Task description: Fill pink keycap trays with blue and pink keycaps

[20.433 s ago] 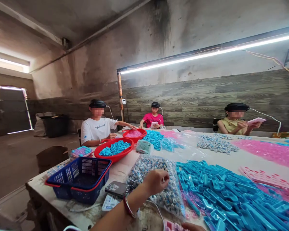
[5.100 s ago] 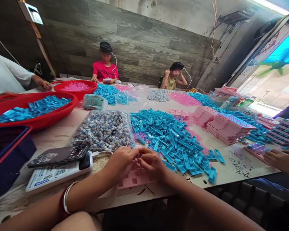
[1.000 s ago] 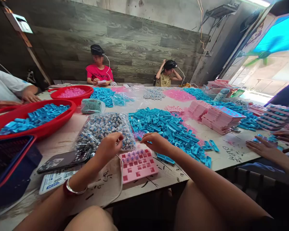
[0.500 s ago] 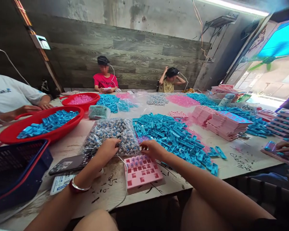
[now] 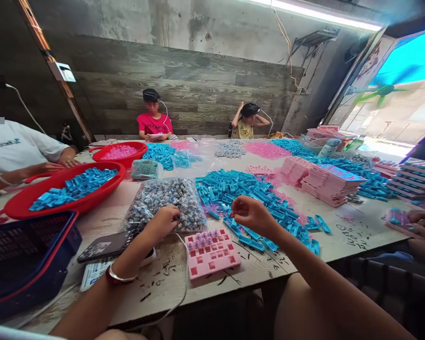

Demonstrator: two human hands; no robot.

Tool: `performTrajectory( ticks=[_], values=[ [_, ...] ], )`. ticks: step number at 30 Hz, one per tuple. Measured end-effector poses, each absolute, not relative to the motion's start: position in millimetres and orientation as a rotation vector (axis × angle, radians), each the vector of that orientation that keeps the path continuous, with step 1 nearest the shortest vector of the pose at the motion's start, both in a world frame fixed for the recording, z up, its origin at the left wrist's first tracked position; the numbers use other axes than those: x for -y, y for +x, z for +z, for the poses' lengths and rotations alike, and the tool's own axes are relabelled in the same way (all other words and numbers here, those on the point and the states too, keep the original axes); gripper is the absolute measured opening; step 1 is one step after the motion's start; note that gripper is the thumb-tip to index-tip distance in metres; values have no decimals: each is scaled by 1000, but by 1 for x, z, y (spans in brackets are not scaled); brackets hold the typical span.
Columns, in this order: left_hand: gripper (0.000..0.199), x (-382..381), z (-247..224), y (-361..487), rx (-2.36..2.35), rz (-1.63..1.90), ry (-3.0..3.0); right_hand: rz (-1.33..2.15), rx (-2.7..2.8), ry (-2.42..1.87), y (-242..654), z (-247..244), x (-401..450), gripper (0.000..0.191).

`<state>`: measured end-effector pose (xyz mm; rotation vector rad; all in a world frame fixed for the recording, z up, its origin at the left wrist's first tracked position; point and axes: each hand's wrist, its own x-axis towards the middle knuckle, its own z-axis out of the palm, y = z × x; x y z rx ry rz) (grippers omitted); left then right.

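Observation:
My left hand [image 5: 167,219] rests at the near side of a clear plastic bag [image 5: 191,200] full of small grey, white and blue parts. Its fingers are curled together, and what they hold, if anything, is hidden. Over the near left part of a heap of blue plastic troughs [image 5: 241,189] is my right hand [image 5: 251,213], thumb and fingers pinched; I cannot make out what is in them. Between and below both hands lies a pink plate [image 5: 212,257] with square holes. Small clear-purple pieces [image 5: 205,238] sit along its far rows.
A dark phone [image 5: 104,246] and a navy basket [image 5: 28,264] lie at left, beside a red basin [image 5: 102,189] of blue parts. A white cable [image 5: 187,264] runs left of the plate. Pink stacks [image 5: 326,186] stand at right. Co-workers sit around the table.
My right hand has moved right and up, away from the pink plate's far edge to the blue heap. Several blue troughs now lie nearer the plate. My left hand has barely moved.

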<state>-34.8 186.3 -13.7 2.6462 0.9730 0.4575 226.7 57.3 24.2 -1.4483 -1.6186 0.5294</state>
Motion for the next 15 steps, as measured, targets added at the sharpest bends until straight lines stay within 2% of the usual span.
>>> performTrajectory(
  ticks=[4, 9, 15],
  values=[
    [26, -188, -13, -39, -911, 436, 2683, 524, 1718, -1519, 220, 21, -34, 10],
    [20, -186, -12, -41, -929, 420, 2723, 478, 2065, -1554, 214, 6, -25, 17],
    [19, -183, -9, -40, -903, 308, 2808, 629, 2064, -1462, 221, -9, -29, 18]
  ],
)
